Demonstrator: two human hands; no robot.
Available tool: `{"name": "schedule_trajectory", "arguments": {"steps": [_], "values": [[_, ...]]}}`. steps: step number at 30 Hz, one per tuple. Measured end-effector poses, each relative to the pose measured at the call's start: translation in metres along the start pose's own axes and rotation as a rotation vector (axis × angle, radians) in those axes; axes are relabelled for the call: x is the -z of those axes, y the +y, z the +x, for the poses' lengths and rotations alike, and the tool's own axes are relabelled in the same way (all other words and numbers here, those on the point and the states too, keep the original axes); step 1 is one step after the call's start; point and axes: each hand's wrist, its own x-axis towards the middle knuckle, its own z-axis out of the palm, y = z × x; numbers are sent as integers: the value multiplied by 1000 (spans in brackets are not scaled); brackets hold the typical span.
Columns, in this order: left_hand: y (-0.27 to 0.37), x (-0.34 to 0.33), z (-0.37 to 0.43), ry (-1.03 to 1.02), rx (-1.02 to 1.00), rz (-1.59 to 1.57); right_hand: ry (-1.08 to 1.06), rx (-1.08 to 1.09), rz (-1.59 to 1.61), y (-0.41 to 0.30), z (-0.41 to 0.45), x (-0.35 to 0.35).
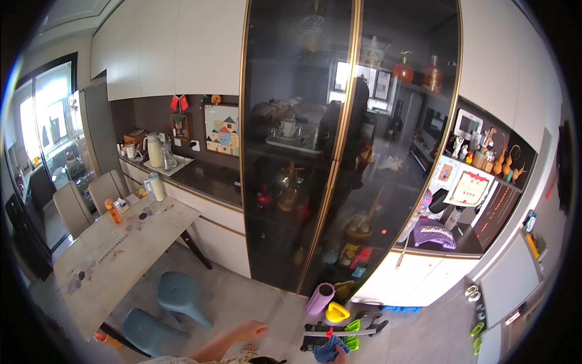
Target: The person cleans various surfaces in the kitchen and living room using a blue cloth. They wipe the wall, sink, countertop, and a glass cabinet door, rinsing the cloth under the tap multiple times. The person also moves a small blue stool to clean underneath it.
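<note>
My left hand hangs over the tiled floor at the bottom centre, its fingers curled in with nothing seen in them. At the bottom edge, my right hand grips a crumpled blue cloth; most of this hand is hidden or cut off. Just beyond the cloth, a low piece of exercise equipment with a grey bar and green parts lies on the floor. A yellow kettlebell and a purple foam roller stand beside it, against a tall dark glass-door cabinet.
To the left is a marble-look dining table holding an orange bottle and a light jug. Two blue-grey stools stand by it. At right, a counter bears a purple arched rack. Slippers lie along the right wall.
</note>
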Motion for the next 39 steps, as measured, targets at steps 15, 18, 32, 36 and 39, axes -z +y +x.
{"name": "schedule_trajectory", "arguments": {"steps": [15,18,32,36,39], "values": [[-26,72,-222,353,168,108,112,-233,-80,188,-6,-51],[-71,76,-286,417,268,163,192,-362,-155,250,-24,-99],[-146,79,-360,397,279,155,253,-344,-149,300,-76,-104],[-129,85,-355,429,258,301,236,-302,-182,280,-83,-102],[-119,75,-356,464,391,213,217,-274,-170,275,-85,-89]]}}
